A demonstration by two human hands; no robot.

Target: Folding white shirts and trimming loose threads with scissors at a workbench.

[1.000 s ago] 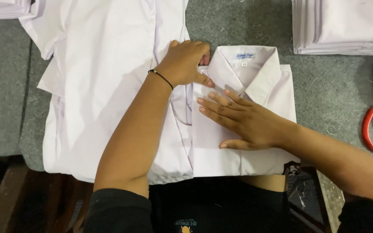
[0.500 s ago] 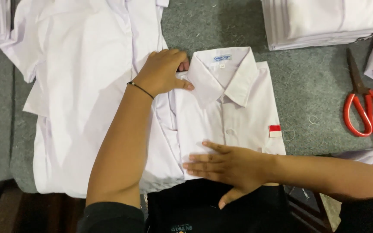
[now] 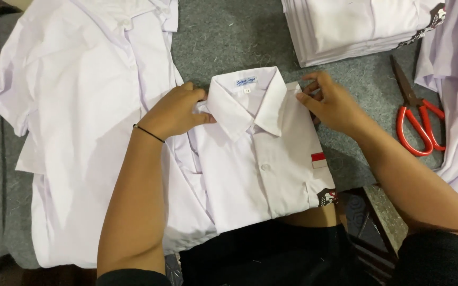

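On the grey desk (image 3: 223,37), a folded white shirt (image 3: 263,164), red scissors (image 3: 417,124) well apart. Left hand (image 3: 173,111) pinching its collar's left side; right hand (image 3: 332,103) pinching the right shoulder edge.

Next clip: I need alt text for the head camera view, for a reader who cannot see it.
Two bare hands grip a folded white shirt at its shoulders, the left hand beside the collar, the right hand at the other shoulder. It lies on grey felt beside unfolded white shirts, a stack of folded shirts and red-handled scissors.

One folded white shirt (image 3: 263,159), one pair of red scissors (image 3: 417,124), one shirt stack (image 3: 356,26).
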